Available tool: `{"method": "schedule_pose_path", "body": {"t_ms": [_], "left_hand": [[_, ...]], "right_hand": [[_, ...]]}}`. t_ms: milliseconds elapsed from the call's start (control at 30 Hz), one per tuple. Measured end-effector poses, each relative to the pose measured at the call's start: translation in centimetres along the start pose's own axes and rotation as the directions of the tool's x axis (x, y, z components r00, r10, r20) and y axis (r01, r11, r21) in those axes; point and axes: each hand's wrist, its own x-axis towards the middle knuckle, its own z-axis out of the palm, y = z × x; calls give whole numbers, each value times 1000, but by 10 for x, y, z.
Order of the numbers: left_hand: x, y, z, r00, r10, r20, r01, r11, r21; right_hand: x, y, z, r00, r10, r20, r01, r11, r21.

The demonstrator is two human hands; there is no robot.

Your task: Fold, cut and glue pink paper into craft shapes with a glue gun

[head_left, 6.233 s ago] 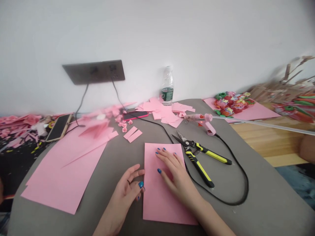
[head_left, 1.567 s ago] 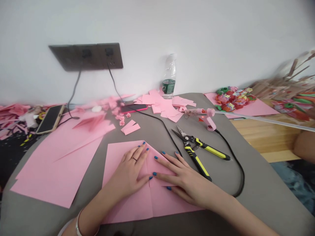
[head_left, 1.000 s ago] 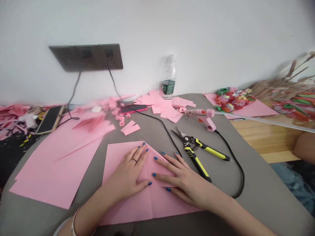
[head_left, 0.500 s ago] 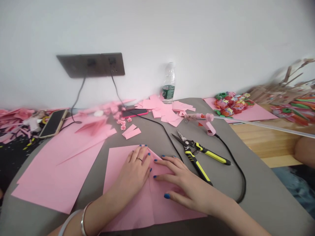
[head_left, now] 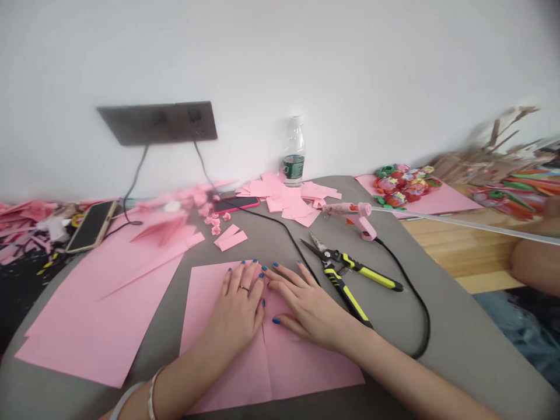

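Note:
A pink sheet of paper [head_left: 236, 379] with a crease down its middle lies on the grey table in front of me. Its far right corner appears folded over toward the crease. My left hand [head_left: 236, 306] rests flat on the left half, fingers stretched toward the far edge, a ring on one finger. On the folded part lies my right hand [head_left: 308, 306], open, its fingertips close to those of the left near the top of the crease. Both palms hide part of the paper beneath them.
Yellow-and-black shears [head_left: 345, 271] lie open to the right, with a pink glue gun [head_left: 356, 216] and its cord behind. Larger pink sheets [head_left: 96, 326] cover the left. At the back are a water bottle [head_left: 294, 157], paper strips [head_left: 231, 238] and phones. Another person's arm [head_left: 536, 256] shows at right.
My right hand has moved left and up, its fingers now flatter on the fold and nearer my left hand. The whole view has shifted slightly.

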Motion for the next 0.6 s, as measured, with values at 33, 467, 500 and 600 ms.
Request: {"method": "schedule_pose_path", "body": {"t_ms": [33, 467, 500, 600], "left_hand": [[0, 0, 0, 1000, -10, 2, 10, 1000, 4], [-4, 1, 7, 999, -30, -43, 29, 999, -21], [-5, 1, 8, 999, -33, -42, 32, 999, -31], [-5, -1, 9, 999, -35, -29, 33, 998, -48]], "right_hand": [[-3, 0, 0, 1000, -4, -9, 4, 1000, -12], [-122, -11, -3, 996, -15, -86, -18, 932, -363], [-128, -12, -4, 996, -15, -90, -21, 924, -382], [-140, -12, -10, 993, -4, -114, -43, 914, -403]]}}
